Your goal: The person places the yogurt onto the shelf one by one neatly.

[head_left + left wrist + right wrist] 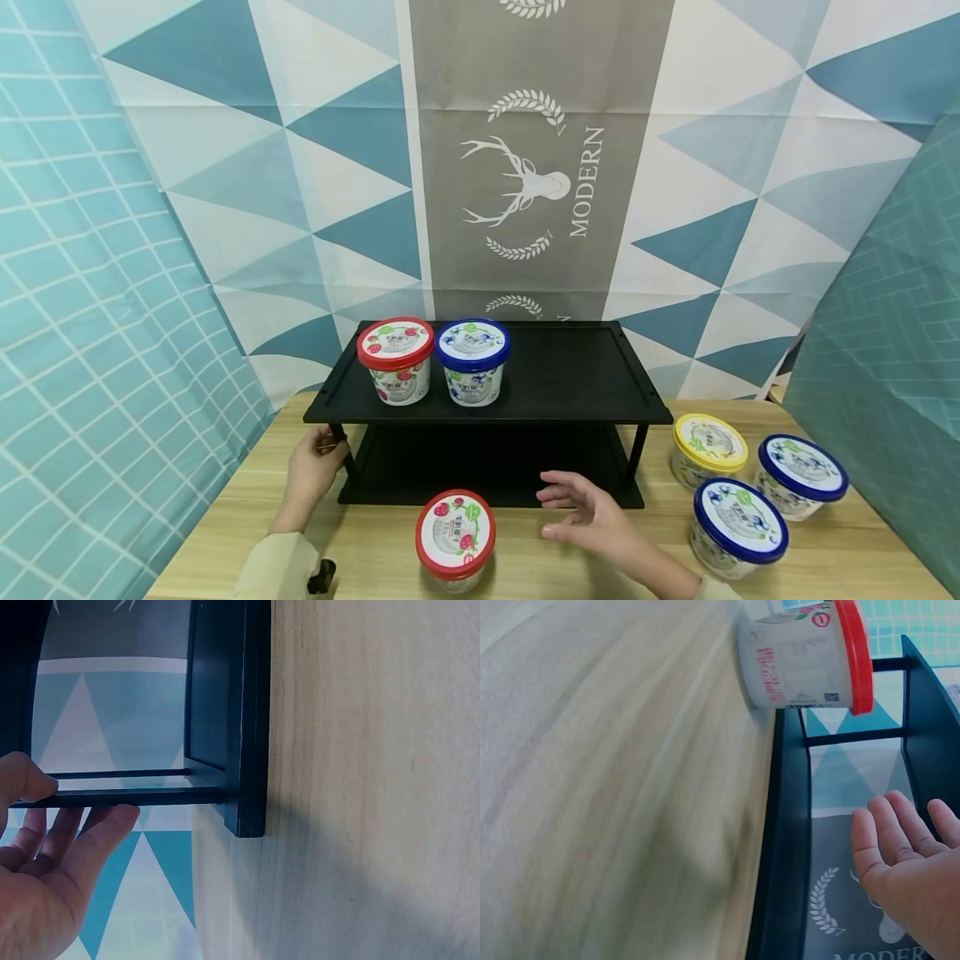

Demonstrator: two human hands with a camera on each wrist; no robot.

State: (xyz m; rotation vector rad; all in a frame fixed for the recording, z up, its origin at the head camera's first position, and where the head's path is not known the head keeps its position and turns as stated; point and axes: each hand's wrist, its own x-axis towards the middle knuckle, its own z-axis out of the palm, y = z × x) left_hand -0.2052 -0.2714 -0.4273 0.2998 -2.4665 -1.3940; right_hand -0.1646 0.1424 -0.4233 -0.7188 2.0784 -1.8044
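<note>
My left hand (311,468) pinches the front left post (161,796) of a black two-tier rack (570,371), thumb on one side and fingers on the other. In front of the rack, a tub with a red lid (455,533) and strawberry print stands upright on the table. My right hand (592,518) hovers to the right of that tub, its fingers stretched out and nothing in them. On the top tier, toward the left, another red-lidded tub (397,362) and a blue-lidded tub (472,364) stand side by side.
At the right of the wooden table (585,575) stand a yellow-lidded tub (708,446) and two blue-lidded tubs, one nearer (738,529) and one farther right (798,475). Patterned cloth (352,167) hangs behind the rack. A small black object (322,577) lies by the left sleeve.
</note>
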